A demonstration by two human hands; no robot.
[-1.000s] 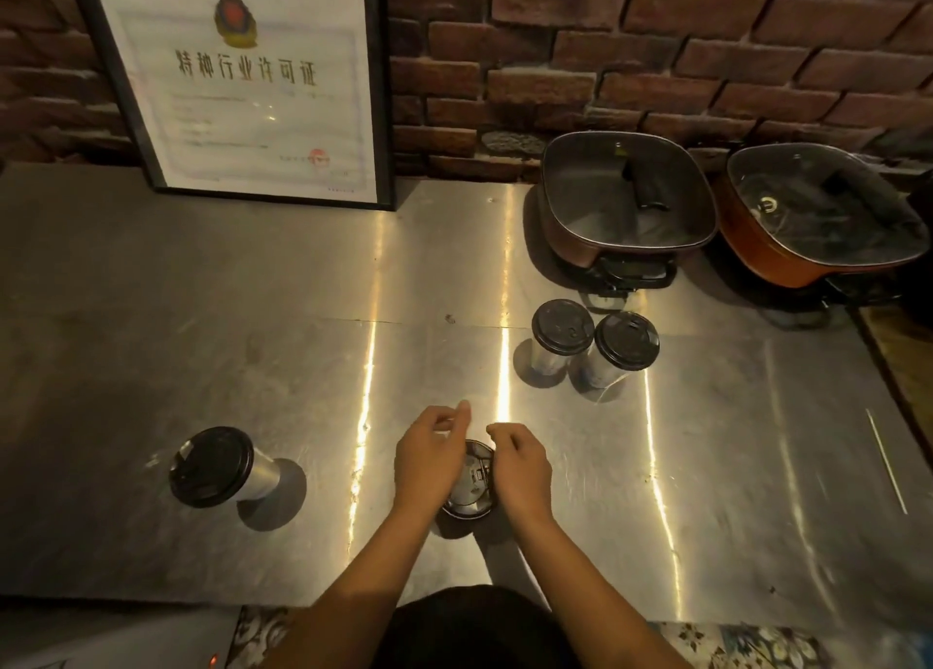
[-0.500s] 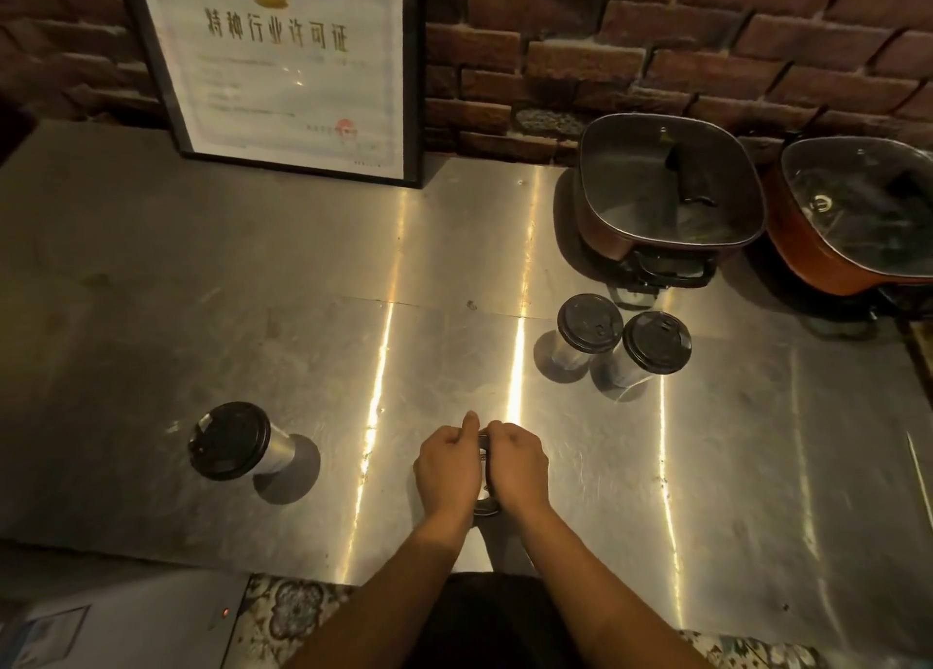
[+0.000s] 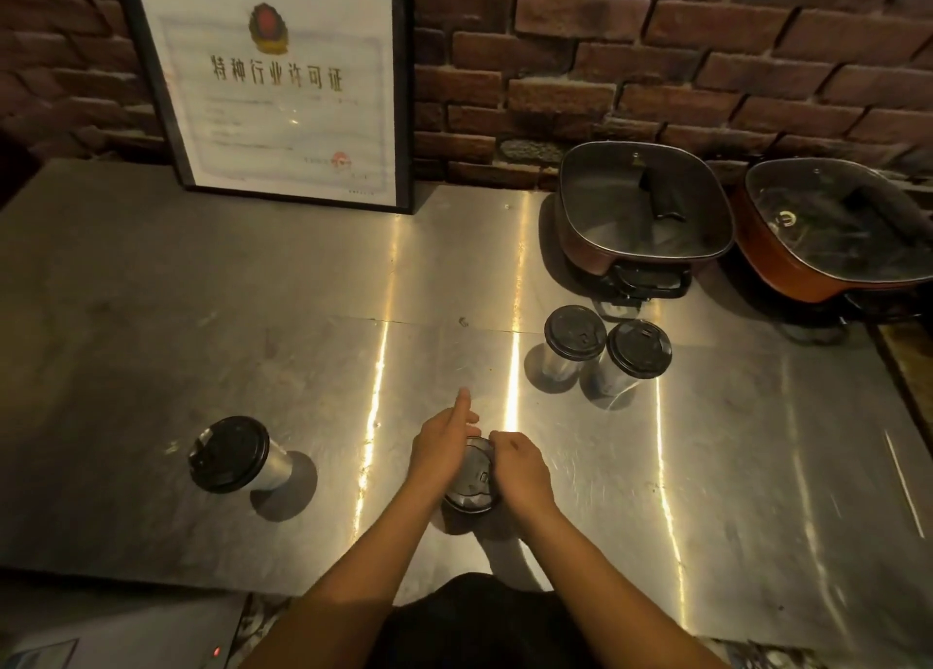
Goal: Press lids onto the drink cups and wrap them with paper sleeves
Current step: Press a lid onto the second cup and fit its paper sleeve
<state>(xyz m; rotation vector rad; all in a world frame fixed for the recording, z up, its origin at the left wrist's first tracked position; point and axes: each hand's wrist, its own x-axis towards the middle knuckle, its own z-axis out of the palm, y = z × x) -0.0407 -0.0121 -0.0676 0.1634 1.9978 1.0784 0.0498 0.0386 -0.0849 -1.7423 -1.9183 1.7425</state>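
A drink cup with a black lid (image 3: 472,481) stands near the front edge of the steel counter (image 3: 151,325). My left hand (image 3: 440,446) rests on the lid's left side with the forefinger stuck out. My right hand (image 3: 520,469) presses on the lid's right side. The cup's body is hidden under my hands. A lidded silver cup (image 3: 229,454) stands at the front left. Two more lidded cups (image 3: 575,332) (image 3: 638,348) stand side by side, right of centre. No paper sleeve shows.
A framed certificate (image 3: 272,88) leans on the brick wall at the back. Two electric pans with glass lids (image 3: 646,209) (image 3: 838,229) sit at the back right. A thin straw-like stick (image 3: 903,481) lies at the right edge.
My hands closed together over the lid, then parted slightly so the lid shows between them again. My left forefinger now sticks out. The camera view shifted a little.
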